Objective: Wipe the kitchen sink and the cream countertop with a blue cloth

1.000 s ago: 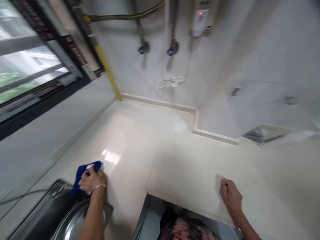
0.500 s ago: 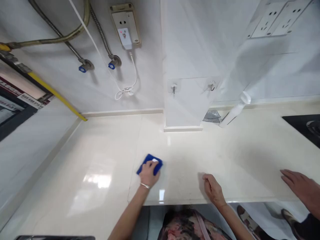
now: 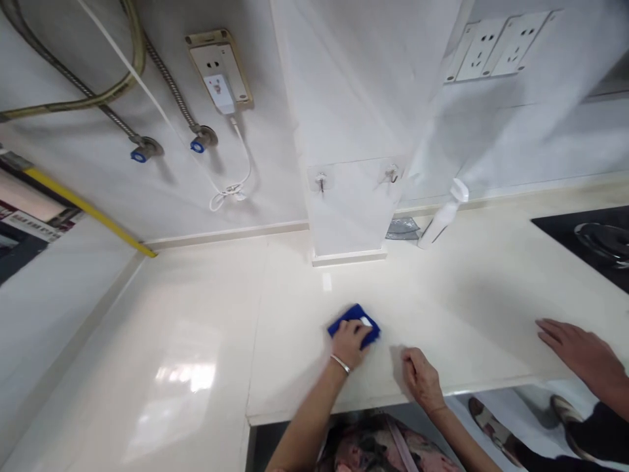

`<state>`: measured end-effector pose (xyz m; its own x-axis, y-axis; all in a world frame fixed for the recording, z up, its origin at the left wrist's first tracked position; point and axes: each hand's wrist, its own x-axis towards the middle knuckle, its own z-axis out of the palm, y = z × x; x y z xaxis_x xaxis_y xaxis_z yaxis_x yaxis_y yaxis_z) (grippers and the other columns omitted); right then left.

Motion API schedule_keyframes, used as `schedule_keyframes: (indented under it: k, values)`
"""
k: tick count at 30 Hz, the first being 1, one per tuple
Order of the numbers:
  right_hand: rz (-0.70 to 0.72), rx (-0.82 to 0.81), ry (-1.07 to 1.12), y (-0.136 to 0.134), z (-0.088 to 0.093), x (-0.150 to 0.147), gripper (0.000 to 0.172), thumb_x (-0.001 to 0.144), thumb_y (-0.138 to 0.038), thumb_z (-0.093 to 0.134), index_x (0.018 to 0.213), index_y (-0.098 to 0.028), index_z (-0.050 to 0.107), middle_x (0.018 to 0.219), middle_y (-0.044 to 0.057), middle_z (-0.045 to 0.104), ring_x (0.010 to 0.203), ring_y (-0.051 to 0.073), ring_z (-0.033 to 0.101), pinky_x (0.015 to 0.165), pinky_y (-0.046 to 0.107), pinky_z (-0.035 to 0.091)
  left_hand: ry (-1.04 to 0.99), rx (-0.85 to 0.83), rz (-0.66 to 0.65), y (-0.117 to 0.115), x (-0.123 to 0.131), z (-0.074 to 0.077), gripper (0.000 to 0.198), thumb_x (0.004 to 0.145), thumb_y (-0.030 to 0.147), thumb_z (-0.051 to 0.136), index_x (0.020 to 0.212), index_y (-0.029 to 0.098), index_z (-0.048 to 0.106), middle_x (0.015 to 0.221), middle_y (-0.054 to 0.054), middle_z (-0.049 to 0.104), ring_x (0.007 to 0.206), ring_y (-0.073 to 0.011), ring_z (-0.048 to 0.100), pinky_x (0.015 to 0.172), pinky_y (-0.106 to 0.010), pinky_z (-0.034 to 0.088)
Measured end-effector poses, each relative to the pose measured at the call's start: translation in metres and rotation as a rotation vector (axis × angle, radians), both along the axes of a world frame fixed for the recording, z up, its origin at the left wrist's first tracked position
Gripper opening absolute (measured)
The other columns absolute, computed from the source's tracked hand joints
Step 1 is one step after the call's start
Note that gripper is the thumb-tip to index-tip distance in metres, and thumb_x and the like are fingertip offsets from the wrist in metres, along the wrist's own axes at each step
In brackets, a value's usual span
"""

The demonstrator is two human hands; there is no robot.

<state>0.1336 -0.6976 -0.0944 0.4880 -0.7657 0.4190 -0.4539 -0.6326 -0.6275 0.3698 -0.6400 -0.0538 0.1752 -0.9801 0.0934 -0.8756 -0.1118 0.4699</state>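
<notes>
A folded blue cloth [image 3: 354,325] with a small white tag lies flat on the pale, glossy countertop [image 3: 289,288]. My left hand [image 3: 350,341], with a bracelet at the wrist, presses down on it with the fingers closed round its near part. To the right, near the counter's front edge, my right hand [image 3: 421,377] rests in a loose fist on the surface. Nothing shows in its fingers, and it is apart from the cloth.
Another person's hand [image 3: 582,354] lies on the counter at the right. Further back stand a white spray bottle [image 3: 442,215] and a grey packet [image 3: 403,229] beside the wall pillar [image 3: 346,216]. A black stove [image 3: 597,233] sits at far right.
My left hand has slid the blue cloth to the right along the counter, closer to my right hand. My right hand stays in a fist. The view has shifted slightly.
</notes>
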Motion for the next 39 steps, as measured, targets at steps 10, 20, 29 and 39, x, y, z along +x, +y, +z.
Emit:
schedule_keyframes:
  k: [10,20,29,39]
  values:
    - [-0.046,-0.048,-0.037,-0.001,0.011,0.016,0.019,0.089,-0.01,0.04,0.086,-0.025,0.052,0.076,0.0,0.054,0.069,0.017,0.055,0.064,0.027,0.045,-0.167,-0.04,0.693,0.001,0.178,0.026,0.045,0.096,0.04,0.052,0.132,0.017,0.064,0.13,-0.016,0.056,0.113,-0.0348,0.049,0.094,-0.046,0.046]
    - [-0.09,-0.076,-0.004,-0.008,-0.008,0.023,0.025,0.079,-0.002,0.045,0.09,-0.024,0.047,0.081,0.001,0.053,0.073,0.018,0.051,0.064,0.026,0.037,-0.391,-0.204,0.668,-0.016,0.172,0.02,0.058,0.095,0.046,0.033,0.133,0.01,0.059,0.142,-0.015,0.055,0.131,-0.036,0.046,0.108,-0.054,0.038]
    - [-0.079,-0.062,-0.006,-0.007,-0.007,0.022,0.029,0.073,-0.001,0.044,0.09,-0.024,0.047,0.083,0.001,0.054,0.074,0.018,0.05,0.064,0.026,0.036,-0.243,0.1,0.568,-0.017,0.176,0.03,0.066,0.097,0.042,0.017,0.145,0.006,0.045,0.158,-0.012,0.04,0.152,-0.0282,0.026,0.126,-0.057,0.009]
    - [-0.053,-0.059,-0.048,-0.005,0.0,0.018,0.025,0.076,-0.002,0.044,0.086,-0.024,0.049,0.079,0.001,0.053,0.072,0.017,0.05,0.065,0.026,0.038,-0.315,-0.129,0.013,-0.003,0.054,-0.003,0.039,0.099,0.02,0.034,0.132,0.014,0.055,0.152,-0.008,0.048,0.148,-0.0271,0.035,0.127,-0.055,0.014]
